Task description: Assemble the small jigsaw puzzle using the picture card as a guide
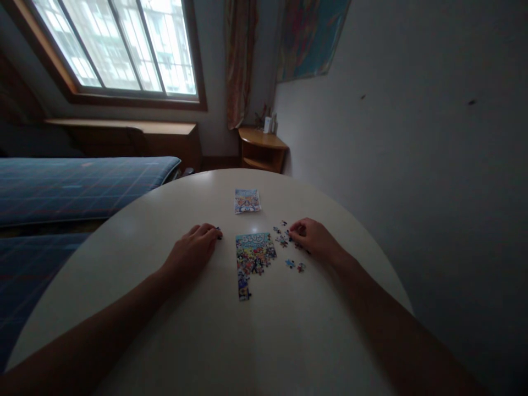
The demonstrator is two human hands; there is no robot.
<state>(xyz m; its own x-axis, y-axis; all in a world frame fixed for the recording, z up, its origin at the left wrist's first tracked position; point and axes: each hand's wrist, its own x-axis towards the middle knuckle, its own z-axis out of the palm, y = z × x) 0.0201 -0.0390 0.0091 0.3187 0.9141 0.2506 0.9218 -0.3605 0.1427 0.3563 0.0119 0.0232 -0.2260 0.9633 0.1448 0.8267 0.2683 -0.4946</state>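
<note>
A partly assembled jigsaw puzzle (252, 254) lies on the white round table (264, 352), its upper part joined and a narrow strip running down its left side. To its left rests my left hand (198, 242), fingers curled, with a dark puzzle piece (219, 235) at the fingertips. On the other side, my right hand (312, 236) is closed in a pinch at the edge of a small puzzle piece among several loose pieces (282, 241). Two more loose pieces, one of them a blue piece (290, 264), lie nearer to me, below that hand.
Beyond the puzzle lies a small printed picture sheet (247, 201). A bed with a plaid cover (82, 184) stands to the left of the table. A wooden corner shelf (264, 138) is behind it, and a white wall (412, 165) rises on the right.
</note>
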